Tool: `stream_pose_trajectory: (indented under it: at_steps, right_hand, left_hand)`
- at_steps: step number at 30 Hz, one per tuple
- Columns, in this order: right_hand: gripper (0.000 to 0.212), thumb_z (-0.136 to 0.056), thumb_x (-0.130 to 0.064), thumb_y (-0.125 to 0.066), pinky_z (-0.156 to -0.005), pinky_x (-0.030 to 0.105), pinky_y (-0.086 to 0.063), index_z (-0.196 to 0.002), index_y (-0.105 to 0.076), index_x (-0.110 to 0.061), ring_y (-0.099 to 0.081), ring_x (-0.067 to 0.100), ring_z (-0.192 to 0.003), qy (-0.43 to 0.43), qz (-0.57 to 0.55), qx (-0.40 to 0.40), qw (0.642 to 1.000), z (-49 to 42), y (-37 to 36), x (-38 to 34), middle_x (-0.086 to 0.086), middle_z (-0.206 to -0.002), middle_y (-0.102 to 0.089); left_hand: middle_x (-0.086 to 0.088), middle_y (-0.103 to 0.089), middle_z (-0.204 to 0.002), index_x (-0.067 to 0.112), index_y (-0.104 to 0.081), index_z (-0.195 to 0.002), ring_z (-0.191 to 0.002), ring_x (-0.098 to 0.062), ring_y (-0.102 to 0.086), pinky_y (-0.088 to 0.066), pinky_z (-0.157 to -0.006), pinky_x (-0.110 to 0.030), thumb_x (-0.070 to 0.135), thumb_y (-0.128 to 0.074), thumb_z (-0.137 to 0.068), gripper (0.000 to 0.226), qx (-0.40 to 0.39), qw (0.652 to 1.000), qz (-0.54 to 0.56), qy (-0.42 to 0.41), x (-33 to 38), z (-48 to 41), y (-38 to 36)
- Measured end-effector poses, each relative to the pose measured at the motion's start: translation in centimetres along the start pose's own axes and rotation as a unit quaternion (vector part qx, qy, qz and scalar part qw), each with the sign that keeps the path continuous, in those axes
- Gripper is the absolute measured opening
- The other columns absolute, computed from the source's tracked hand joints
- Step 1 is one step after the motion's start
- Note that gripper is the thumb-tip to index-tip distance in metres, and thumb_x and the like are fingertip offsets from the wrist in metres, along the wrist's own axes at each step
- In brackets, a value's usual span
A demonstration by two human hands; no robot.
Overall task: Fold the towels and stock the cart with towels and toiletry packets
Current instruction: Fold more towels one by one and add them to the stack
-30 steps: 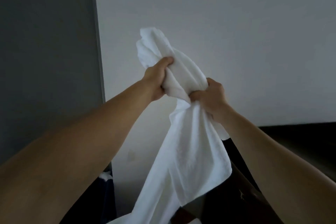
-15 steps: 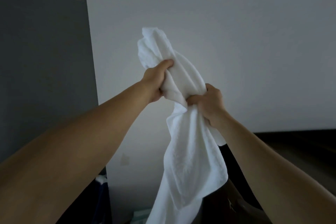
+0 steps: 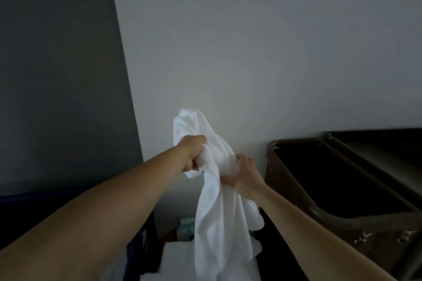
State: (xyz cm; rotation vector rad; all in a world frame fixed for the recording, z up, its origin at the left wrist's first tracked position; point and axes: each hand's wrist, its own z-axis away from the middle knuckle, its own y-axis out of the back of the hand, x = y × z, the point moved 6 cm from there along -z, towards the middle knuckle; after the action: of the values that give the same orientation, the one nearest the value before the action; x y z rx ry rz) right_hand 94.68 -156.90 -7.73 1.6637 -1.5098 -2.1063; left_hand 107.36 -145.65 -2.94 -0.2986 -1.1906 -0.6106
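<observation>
White and crumpled, the soft terry towel (image 3: 217, 212) hung before the pale wall, its tail trailing down to a white pile (image 3: 178, 258) below. Our left hand (image 3: 190, 154) was clenched round its bunched top and our right hand (image 3: 245, 174) gripped a lower fold. Both hands were closed tight on cloth, which we judged was to find an edge and shake it flat for folding. We counted one towel aloft, two hands, and one dark metal cart (image 3: 331, 178) at the right.

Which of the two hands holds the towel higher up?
The left hand, gripping the towel near its bunched top; the right hand holds it lower.
</observation>
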Motion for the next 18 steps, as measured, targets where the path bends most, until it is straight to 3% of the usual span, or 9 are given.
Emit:
stream_pose_trajectory:
  at_steps: [3,5,7,9,11,13,15,17,18]
  right_hand:
    - [0.084,-0.07,-0.063,-0.068,-0.078,0.019,-0.039,-0.141,-0.037,-0.031,-0.046,0.003,-0.102,0.061,-0.097,0.008,0.993,1.3,-0.8,-0.7,-0.01,-0.137,-0.037]
    - [0.084,-0.066,-0.082,-0.058,-0.081,0.017,-0.043,-0.138,-0.038,-0.044,-0.05,0.001,-0.114,0.087,-0.168,-0.013,0.982,2.8,-1.3,-1.4,-0.022,-0.133,-0.04]
    - [0.088,-0.06,-0.091,-0.058,-0.085,0.02,-0.046,-0.135,-0.036,-0.05,-0.05,-0.004,-0.112,0.11,-0.131,-0.006,0.985,4.0,-1.9,-2.0,-0.03,-0.125,-0.042]
    - [0.068,-0.068,-0.077,-0.067,-0.075,0.014,-0.044,-0.123,-0.04,-0.045,-0.052,-0.005,-0.096,0.119,-0.02,0.031,0.992,4.5,-2.4,-2.3,-0.028,-0.113,-0.045]
    - [0.02,-0.087,-0.038,-0.067,-0.056,0.008,-0.038,-0.093,-0.049,-0.038,-0.057,0.003,-0.076,0.109,-0.001,0.086,0.99,4.2,-1.3,-2.6,-0.017,-0.093,-0.058]
    - [0.019,-0.091,-0.017,-0.058,-0.046,0.014,-0.036,-0.074,-0.055,-0.026,-0.057,0.014,-0.067,0.084,-0.027,0.134,0.987,3.5,1.2,-2.4,-0.01,-0.07,-0.059]
    - [0.019,-0.092,-0.016,-0.056,-0.049,0.019,-0.036,-0.077,-0.066,-0.021,-0.059,0.011,-0.065,0.073,-0.065,0.169,0.981,3.0,4.6,-2.8,-0.01,-0.066,-0.061]
    - [0.022,-0.092,-0.019,-0.056,-0.052,0.014,-0.041,-0.08,-0.07,-0.028,-0.06,-0.004,-0.063,0.093,-0.125,0.183,0.971,2.8,7.5,-4.1,-0.015,-0.069,-0.066]
    - [0.023,-0.093,-0.02,-0.055,-0.053,0.009,-0.042,-0.08,-0.07,-0.032,-0.061,-0.007,-0.066,0.113,-0.14,0.173,0.968,2.8,8.4,-5.1,-0.018,-0.072,-0.068]
  left_hand:
    - [-0.019,-0.066,-0.108,-0.001,-0.052,-0.109,-0.098,-0.037,-0.065,-0.057,-0.081,-0.046,0.022,-0.045,-0.099,0.026,-0.004,0.999,-0.018,0.033,-0.9,-0.4,0.4]
    - [-0.02,-0.069,-0.103,-0.001,-0.055,-0.108,-0.093,-0.036,-0.068,-0.059,-0.075,-0.043,0.019,-0.041,-0.099,0.026,-0.007,0.999,-0.029,0.04,-0.9,-0.3,0.5]
    - [-0.019,-0.07,-0.1,0.001,-0.055,-0.103,-0.087,-0.035,-0.07,-0.059,-0.061,-0.04,0.018,-0.04,-0.099,0.023,-0.015,0.999,-0.018,0.042,-0.5,-0.3,0.5]
    - [-0.018,-0.069,-0.101,0.0,-0.054,-0.105,-0.086,-0.034,-0.07,-0.058,-0.059,-0.039,0.015,-0.042,-0.098,0.02,-0.017,0.999,0.003,0.044,-0.3,0.0,0.7]
    - [-0.019,-0.068,-0.104,-0.001,-0.054,-0.111,-0.088,-0.035,-0.071,-0.06,-0.064,-0.042,0.009,-0.041,-0.096,0.022,-0.029,0.999,-0.005,0.039,0.0,0.4,1.0]
    - [-0.02,-0.071,-0.096,-0.003,-0.057,-0.107,-0.077,-0.034,-0.073,-0.062,-0.067,-0.041,0.006,-0.037,-0.095,0.025,-0.047,0.998,-0.035,0.022,0.5,1.0,1.7]
    - [-0.017,-0.073,-0.085,0.0,-0.062,-0.102,-0.058,-0.026,-0.071,-0.05,-0.044,-0.025,0.009,-0.037,-0.094,0.028,-0.084,0.989,-0.125,0.009,0.9,2.3,2.7]
    - [-0.013,-0.075,-0.081,0.004,-0.067,-0.097,-0.054,-0.02,-0.067,-0.029,-0.041,-0.017,0.023,-0.042,-0.093,0.031,-0.131,0.941,-0.312,0.0,0.7,3.5,3.5]
    - [-0.012,-0.076,-0.083,0.005,-0.068,-0.097,-0.057,-0.021,-0.069,-0.029,-0.044,-0.019,0.031,-0.043,-0.095,0.036,-0.149,0.913,-0.379,-0.006,0.5,4.1,3.7]
